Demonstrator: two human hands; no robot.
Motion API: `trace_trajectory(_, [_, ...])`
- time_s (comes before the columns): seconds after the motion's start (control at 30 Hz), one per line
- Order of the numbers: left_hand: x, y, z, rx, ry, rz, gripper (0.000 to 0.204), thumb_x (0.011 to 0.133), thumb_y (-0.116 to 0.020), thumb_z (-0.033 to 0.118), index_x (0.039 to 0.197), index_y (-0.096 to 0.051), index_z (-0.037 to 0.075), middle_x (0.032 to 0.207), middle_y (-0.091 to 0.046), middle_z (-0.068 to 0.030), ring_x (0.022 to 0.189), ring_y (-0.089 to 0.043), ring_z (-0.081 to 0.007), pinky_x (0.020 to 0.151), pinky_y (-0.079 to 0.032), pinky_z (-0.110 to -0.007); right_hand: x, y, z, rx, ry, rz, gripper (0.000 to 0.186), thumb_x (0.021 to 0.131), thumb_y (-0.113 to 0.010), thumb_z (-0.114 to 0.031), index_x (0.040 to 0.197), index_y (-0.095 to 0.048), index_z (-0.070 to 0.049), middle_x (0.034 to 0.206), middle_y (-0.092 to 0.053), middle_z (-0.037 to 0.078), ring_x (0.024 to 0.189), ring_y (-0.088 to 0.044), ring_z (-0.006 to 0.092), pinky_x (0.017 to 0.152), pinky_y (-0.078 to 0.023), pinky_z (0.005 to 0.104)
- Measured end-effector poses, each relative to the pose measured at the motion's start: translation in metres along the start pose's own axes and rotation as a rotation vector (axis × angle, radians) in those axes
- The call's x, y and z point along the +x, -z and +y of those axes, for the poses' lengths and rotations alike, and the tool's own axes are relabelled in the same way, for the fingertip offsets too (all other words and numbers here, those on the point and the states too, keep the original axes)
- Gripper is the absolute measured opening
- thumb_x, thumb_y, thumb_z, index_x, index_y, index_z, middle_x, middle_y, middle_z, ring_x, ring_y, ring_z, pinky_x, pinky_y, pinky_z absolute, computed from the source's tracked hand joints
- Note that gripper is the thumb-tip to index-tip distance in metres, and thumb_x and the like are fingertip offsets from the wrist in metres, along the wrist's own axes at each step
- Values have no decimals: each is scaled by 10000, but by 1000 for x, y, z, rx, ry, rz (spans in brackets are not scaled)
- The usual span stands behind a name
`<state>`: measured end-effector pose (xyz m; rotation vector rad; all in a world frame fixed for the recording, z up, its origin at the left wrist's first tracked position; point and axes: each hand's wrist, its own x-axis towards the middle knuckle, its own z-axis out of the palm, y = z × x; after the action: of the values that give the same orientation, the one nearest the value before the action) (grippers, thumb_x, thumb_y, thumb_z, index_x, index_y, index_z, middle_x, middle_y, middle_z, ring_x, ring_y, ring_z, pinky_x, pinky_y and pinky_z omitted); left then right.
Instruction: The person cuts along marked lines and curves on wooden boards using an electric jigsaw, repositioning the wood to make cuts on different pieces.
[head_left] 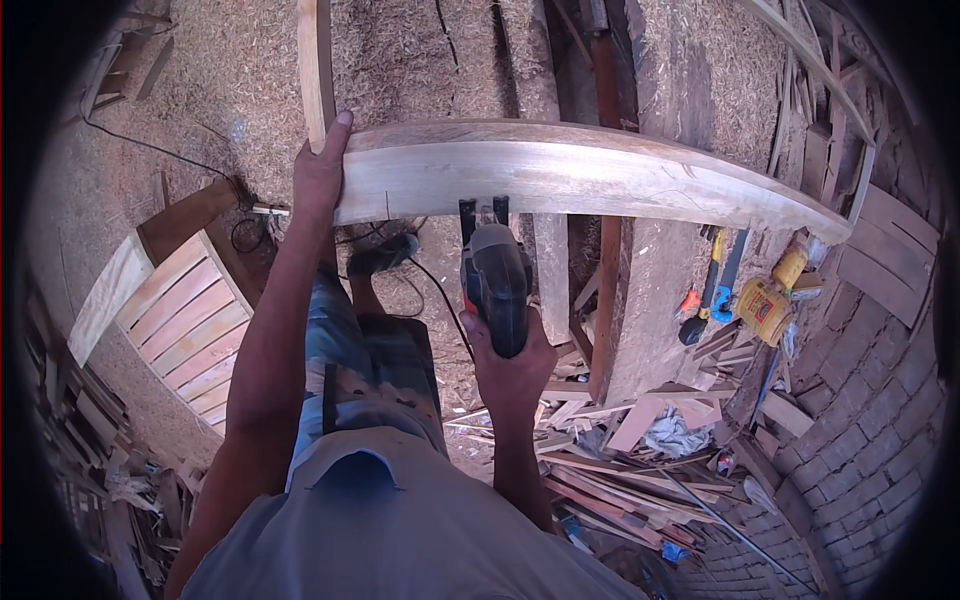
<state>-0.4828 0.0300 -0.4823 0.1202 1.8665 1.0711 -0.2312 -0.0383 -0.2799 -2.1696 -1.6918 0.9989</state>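
Left hand (318, 175) wrapped tight over the end of the long curved plank (590, 175) lying across the bench, right hand (512, 365) clenched on the power saw (497, 285) at its near edge — stiff, heavy-looking timber, best held endwise.

place: woodworking shop — sawdust floor (230, 70) | offcut pile (620, 470) | slatted panel (190, 330)

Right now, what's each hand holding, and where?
Left hand grips the curved plank at its left end. Right hand holds the power tool by its rear handle.
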Motion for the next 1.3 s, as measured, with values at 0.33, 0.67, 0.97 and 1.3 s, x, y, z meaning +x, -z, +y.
trace_trajectory(0.33, [-5, -1, 5, 35, 15, 8, 780, 936, -766, 622, 1284, -693, -72, 1108, -750, -149, 1004, -707, -217, 945, -543, -354, 0, -3, 3, 5, -59, -5, 393, 849, -946, -239, 1040, -706, 7, 857, -775, 101, 763, -730, 147, 739, -573, 325])
trace_trajectory(0.67, [1, 1, 0, 115, 46, 24, 860, 935, -728, 671, 1339, -664, -85, 1145, -742, -180, 1049, -711, -259, 986, -535, -379, 4, -3, -11, 30, -38, 7, 470, 832, -956, -247, 1145, -725, 17, 950, -782, 135, 818, -765, 211, 789, -594, 357])
trace_trajectory(0.97, [2, 1, -1, 121, 26, 8, 824, 952, -724, 653, 1341, -671, -71, 1177, -740, -171, 1099, -696, -248, 1022, -514, -371, 3, -9, -5, 15, -13, 36, 435, 835, -952, -248, 1085, -709, 12, 872, -773, 129, 763, -758, 207, 734, -581, 360])
trace_trajectory(1.3, [9, 3, -7, 205, 21, 50, 847, 960, -712, 661, 1334, -659, -98, 1165, -731, -184, 1094, -680, -260, 1037, -501, -366, 2, -15, -13, 58, -76, 41, 450, 840, -948, -259, 1106, -706, 11, 855, -780, 132, 741, -772, 226, 712, -585, 365])
